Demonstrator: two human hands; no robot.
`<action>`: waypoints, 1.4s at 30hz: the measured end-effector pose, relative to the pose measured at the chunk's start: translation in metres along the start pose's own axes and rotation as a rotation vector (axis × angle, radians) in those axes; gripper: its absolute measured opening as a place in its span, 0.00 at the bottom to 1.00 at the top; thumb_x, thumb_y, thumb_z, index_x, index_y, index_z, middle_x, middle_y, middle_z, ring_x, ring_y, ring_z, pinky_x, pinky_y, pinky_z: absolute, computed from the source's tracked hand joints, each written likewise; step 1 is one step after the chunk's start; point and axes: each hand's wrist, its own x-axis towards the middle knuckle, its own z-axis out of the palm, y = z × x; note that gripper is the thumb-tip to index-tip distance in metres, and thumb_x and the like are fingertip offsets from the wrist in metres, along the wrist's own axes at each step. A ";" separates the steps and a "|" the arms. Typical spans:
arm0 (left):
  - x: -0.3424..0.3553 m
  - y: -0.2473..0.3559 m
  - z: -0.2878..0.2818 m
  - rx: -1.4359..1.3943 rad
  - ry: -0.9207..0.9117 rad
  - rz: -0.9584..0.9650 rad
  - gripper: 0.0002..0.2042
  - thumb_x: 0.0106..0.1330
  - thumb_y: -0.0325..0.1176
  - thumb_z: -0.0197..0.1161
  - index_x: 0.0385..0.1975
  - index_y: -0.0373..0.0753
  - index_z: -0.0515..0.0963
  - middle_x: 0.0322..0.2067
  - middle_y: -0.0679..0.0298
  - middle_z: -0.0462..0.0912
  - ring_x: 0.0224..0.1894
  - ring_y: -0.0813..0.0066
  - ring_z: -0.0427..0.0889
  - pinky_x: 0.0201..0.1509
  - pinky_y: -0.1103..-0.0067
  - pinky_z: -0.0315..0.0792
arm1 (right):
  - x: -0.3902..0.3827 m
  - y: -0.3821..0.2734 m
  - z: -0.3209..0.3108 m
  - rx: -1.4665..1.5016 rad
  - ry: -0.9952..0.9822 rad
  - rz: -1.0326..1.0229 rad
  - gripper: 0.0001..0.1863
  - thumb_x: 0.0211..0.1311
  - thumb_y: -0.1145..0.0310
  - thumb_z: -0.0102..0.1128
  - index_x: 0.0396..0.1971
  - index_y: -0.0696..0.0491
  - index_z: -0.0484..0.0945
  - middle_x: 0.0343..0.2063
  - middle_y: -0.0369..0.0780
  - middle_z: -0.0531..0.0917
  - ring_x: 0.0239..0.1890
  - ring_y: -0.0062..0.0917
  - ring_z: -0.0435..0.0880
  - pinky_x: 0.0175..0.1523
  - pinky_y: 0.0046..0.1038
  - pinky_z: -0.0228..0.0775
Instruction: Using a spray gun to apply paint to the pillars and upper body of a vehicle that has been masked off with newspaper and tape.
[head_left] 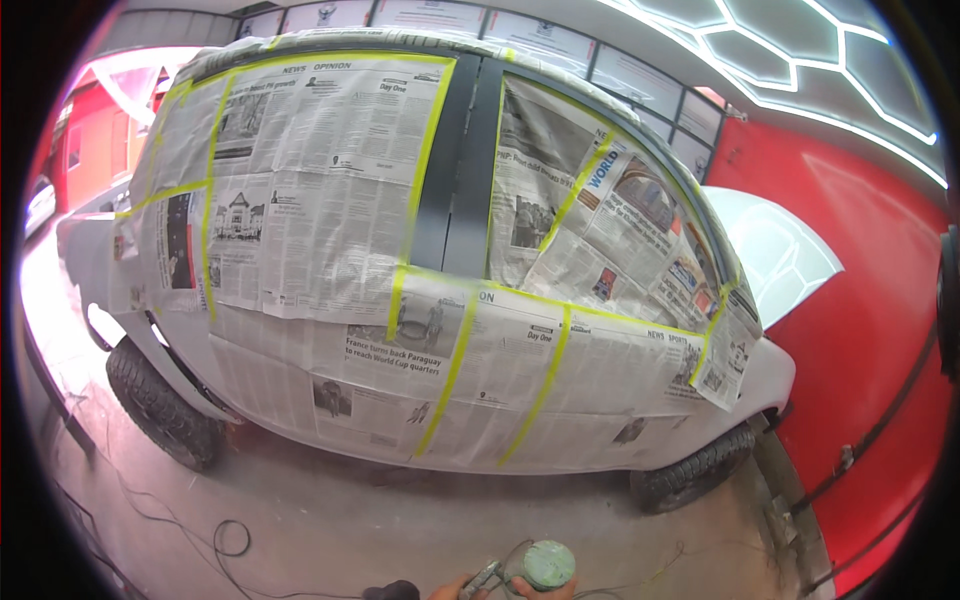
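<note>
At the lower edge, my left hand is closed around a small silver metal fitting. Right beside it, the fingers of my right hand wrap an object with a round, pale-green speckled top; it looks like the cup of a spray gun, though its lower part is out of sight. A thin dark line curves between the fitting and the round top. Ahead stands a car, its side covered with newspaper sheets held by yellow-green tape. Between the windows, a dark grey door pillar is left uncovered.
Dark tyres rest on the dusty floor. A thin cable or hose loops across the floor at left. A black rounded thing, maybe a shoe, shows near my left hand. A red wall stands at right.
</note>
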 end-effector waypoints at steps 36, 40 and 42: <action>-0.216 -0.122 -0.392 0.209 0.597 0.459 0.15 0.65 0.40 0.59 0.47 0.40 0.75 0.32 0.50 0.81 0.34 0.53 0.79 0.38 0.66 0.71 | -0.102 0.021 0.472 0.017 -0.158 -0.304 0.39 0.33 0.70 0.80 0.49 0.58 0.68 0.39 0.38 0.78 0.42 0.21 0.78 0.49 0.25 0.73; -0.228 -0.120 -0.402 0.192 0.546 0.367 0.16 0.65 0.39 0.58 0.50 0.41 0.74 0.36 0.48 0.80 0.39 0.48 0.78 0.41 0.64 0.70 | -0.108 0.012 0.484 0.048 -0.202 -0.280 0.39 0.32 0.70 0.80 0.49 0.58 0.68 0.39 0.38 0.78 0.42 0.21 0.78 0.49 0.25 0.73; -0.223 -0.130 -0.404 0.211 0.522 0.437 0.16 0.65 0.38 0.57 0.51 0.40 0.73 0.33 0.47 0.79 0.37 0.46 0.78 0.40 0.63 0.70 | -0.105 0.011 0.485 0.043 -0.218 -0.286 0.40 0.32 0.70 0.80 0.49 0.58 0.68 0.39 0.38 0.78 0.42 0.21 0.78 0.49 0.24 0.73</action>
